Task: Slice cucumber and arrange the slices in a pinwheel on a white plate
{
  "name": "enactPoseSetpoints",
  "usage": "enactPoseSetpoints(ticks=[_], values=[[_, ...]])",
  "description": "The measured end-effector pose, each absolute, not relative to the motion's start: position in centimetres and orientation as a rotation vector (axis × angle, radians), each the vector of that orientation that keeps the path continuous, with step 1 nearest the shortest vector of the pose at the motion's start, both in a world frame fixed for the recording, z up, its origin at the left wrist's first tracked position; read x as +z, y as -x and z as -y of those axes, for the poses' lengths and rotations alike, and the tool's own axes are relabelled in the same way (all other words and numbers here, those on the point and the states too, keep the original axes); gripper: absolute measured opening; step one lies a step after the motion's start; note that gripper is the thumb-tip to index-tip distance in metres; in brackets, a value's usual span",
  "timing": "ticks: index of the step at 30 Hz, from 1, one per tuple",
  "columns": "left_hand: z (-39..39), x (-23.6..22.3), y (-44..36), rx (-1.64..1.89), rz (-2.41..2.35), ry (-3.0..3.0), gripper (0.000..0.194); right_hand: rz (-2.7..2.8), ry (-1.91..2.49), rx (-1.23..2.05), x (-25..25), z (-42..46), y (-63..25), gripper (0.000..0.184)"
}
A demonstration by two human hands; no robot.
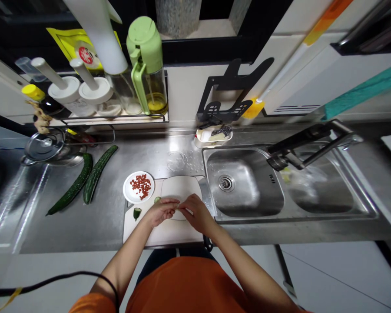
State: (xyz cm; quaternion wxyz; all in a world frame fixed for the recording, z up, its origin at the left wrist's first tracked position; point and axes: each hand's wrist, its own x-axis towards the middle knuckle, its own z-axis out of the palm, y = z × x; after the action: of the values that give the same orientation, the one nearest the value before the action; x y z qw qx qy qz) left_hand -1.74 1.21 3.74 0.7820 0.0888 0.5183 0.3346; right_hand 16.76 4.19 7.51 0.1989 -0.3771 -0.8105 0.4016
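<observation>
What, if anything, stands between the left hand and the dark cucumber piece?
Nothing visible: only bare cutting board lies between the left hand and the dark cucumber piece; the plate of red bits sits off that path.

From here I see a green-lidded oil bottle (146,56) and two white-lidded jars (96,91) on the rack (119,118). A lidded pot (44,148) stands below; a faucet (296,145) overhangs the double sink (247,191).

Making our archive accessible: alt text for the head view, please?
A left hand and right hand meet over a pale cutting board. To their left are a cut cucumber piece, a plate of reddish bits and two long cucumbers; right, a sink.
</observation>
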Motion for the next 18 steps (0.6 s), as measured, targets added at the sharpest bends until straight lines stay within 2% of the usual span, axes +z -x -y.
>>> enactPoseSetpoints(ticks=[8,11,18], values=[[-2.3,2.9,2.2,0.734,-1.252,-0.259,0.043,1.99,1.377,1.255,6.1,-4.1,-16.5,0.011],[-3.1,2.2,2.2,0.747,-1.368,-0.424,0.037,1.846,1.523,1.305,4.9,-4.2,-16.4,0.015],[-5.9,1.1,1.9,0.781,-1.58,-1.029,0.017,1.859,1.569,1.23,1.9,-5.7,-15.7,0.016]])
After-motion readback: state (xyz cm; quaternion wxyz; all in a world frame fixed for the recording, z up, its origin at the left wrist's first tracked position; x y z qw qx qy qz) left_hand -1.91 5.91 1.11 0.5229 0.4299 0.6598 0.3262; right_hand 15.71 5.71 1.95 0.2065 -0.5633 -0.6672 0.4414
